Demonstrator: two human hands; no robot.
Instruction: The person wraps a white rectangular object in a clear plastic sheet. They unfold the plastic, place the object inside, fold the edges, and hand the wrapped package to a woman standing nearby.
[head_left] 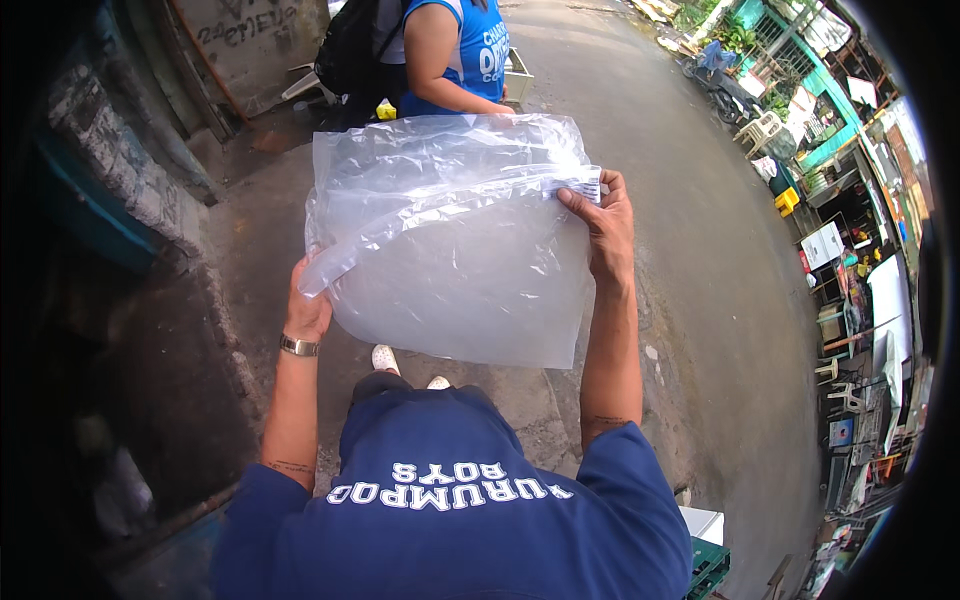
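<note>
A large clear plastic bag (470, 290) is spread out in front of me, creased and shiny, with a folded band running slantwise across it. My right hand (608, 222) pinches its right side, thumb on top, beside a small white printed label (578, 186). At the lower left of the band, my left hand (308, 305) grips the bag's edge; some of its fingers are hidden behind the film. The sheet hangs above the ground at about chest height, between my two forearms.
Just beyond the bag stands a person in a blue sleeveless shirt (470, 60). A rough wall (130, 150) runs along the left. Chairs (760, 130) and stalls line the paved street's (700, 300) right side. A green crate (708, 568) is at my lower right.
</note>
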